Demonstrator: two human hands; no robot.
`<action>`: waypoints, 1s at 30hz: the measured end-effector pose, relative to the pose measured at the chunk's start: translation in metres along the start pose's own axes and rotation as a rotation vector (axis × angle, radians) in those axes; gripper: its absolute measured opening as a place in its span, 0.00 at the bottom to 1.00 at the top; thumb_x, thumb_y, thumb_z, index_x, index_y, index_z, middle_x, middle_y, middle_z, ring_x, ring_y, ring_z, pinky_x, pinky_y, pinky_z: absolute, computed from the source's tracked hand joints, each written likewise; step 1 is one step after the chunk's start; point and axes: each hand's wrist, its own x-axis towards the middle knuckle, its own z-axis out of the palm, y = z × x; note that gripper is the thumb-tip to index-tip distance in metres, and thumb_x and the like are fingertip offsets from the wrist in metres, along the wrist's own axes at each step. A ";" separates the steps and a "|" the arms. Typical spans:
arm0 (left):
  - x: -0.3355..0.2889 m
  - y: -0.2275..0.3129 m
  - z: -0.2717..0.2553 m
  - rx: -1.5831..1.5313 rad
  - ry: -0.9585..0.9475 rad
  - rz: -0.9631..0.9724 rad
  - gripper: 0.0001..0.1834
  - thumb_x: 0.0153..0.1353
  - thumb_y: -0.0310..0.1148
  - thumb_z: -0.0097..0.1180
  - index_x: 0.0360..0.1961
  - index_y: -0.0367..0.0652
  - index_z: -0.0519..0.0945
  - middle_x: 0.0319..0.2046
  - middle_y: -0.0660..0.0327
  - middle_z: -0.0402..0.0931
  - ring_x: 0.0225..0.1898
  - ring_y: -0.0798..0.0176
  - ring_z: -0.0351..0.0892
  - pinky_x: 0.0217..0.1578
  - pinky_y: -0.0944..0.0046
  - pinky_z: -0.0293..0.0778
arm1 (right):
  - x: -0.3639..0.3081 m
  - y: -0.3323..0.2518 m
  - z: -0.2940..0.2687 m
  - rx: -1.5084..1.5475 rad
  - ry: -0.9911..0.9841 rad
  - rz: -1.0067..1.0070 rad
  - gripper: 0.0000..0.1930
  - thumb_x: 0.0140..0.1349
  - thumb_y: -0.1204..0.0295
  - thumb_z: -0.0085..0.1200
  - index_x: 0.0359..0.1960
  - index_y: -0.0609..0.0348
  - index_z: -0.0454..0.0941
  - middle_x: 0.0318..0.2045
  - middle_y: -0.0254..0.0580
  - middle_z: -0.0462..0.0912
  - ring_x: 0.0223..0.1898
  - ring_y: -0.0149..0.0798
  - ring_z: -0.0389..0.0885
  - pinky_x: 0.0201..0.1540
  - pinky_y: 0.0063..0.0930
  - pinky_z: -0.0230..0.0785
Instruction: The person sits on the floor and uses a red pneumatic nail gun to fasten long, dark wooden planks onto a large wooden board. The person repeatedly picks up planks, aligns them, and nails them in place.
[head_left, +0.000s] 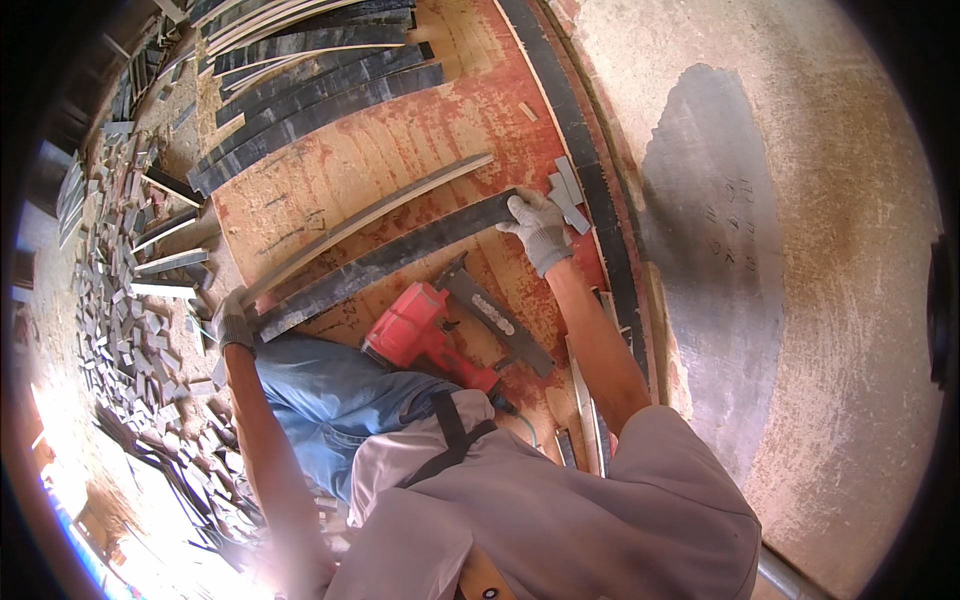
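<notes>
A long dark wooden strip [390,256] lies slantwise across a worn, red-stained board [400,130]. My right hand [540,226], in a pale glove, grips its right end between thumb and fingers. At the strip's left end is my left hand [232,316], also gloved. Its fingers look closed, though partly hidden; a second strip with a pale edge [370,213] meets them too, and which one they hold I cannot tell. Close to my knee, a red nail gun [410,325] rests on the board with its dark magazine [497,318] pointing right.
Several dark strips [310,105] are stacked at the board's far end. Small grey offcuts [568,197] sit beside my right hand. A heap of cut pieces [150,330] covers the ground on the left. Along the right runs a dark edging [590,170], with concrete floor [830,300] beyond.
</notes>
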 end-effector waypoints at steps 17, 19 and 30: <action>-0.049 0.003 0.022 -0.307 -0.006 0.245 0.22 0.65 0.45 0.58 0.52 0.39 0.81 0.35 0.59 0.82 0.28 0.63 0.78 0.31 0.63 0.75 | -0.001 -0.001 -0.008 -0.148 -0.271 -0.244 0.14 0.61 0.86 0.55 0.49 0.62 0.78 0.57 0.50 0.77 0.56 0.42 0.79 0.58 0.35 0.77; -0.047 0.004 0.014 -0.319 -0.003 0.215 0.22 0.64 0.45 0.58 0.52 0.39 0.81 0.36 0.58 0.82 0.29 0.63 0.78 0.32 0.63 0.75 | 0.002 0.004 -0.005 -0.161 -0.273 -0.269 0.16 0.59 0.87 0.57 0.49 0.62 0.79 0.54 0.47 0.80 0.53 0.38 0.79 0.56 0.29 0.75; -0.043 0.005 0.010 -0.358 0.035 0.208 0.17 0.63 0.39 0.61 0.50 0.43 0.83 0.32 0.61 0.82 0.21 0.67 0.76 0.22 0.66 0.74 | 0.002 -0.014 -0.003 -0.352 -0.201 -0.086 0.14 0.60 0.78 0.61 0.48 0.62 0.81 0.37 0.38 0.84 0.38 0.30 0.82 0.41 0.22 0.75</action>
